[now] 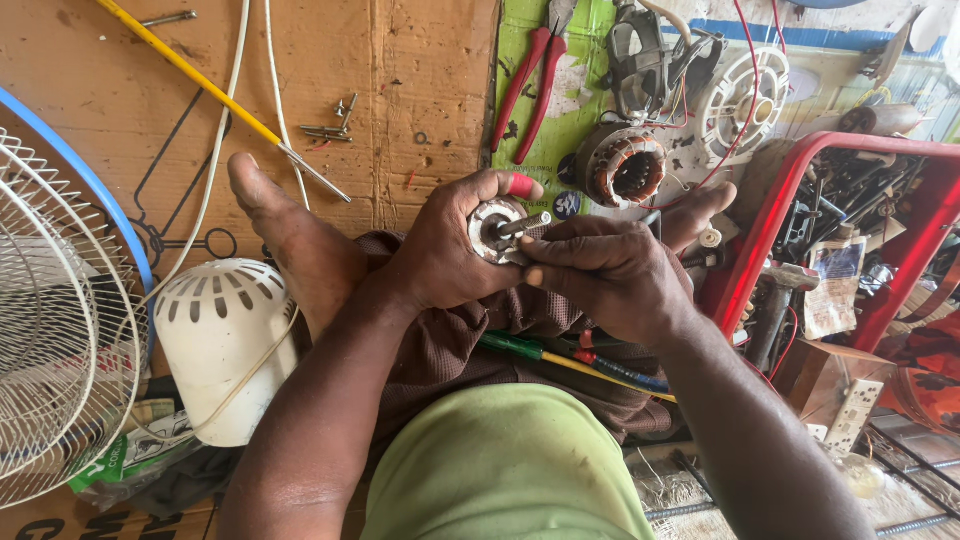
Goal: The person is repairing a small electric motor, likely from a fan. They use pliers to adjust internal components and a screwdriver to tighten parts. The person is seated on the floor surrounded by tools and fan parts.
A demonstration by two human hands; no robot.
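Observation:
My left hand [450,250] grips a small round metal motor rotor [492,228] with a steel shaft [527,223] sticking out to the right. Red tape wraps the tip of one finger of that hand. My right hand [610,275] meets it from the right, fingertips pinched at the base of the shaft. Both hands are held above my lap, over brown cloth. Most of the rotor is hidden by my fingers.
A motor stator with copper windings [622,168] and red-handled pliers [528,90] lie beyond the hands. A white motor cover [222,340] and a fan guard [55,330] sit left. A red tool rack [850,240] stands right. Screwdrivers [575,362] rest on my lap. Screws [332,125] lie on cardboard.

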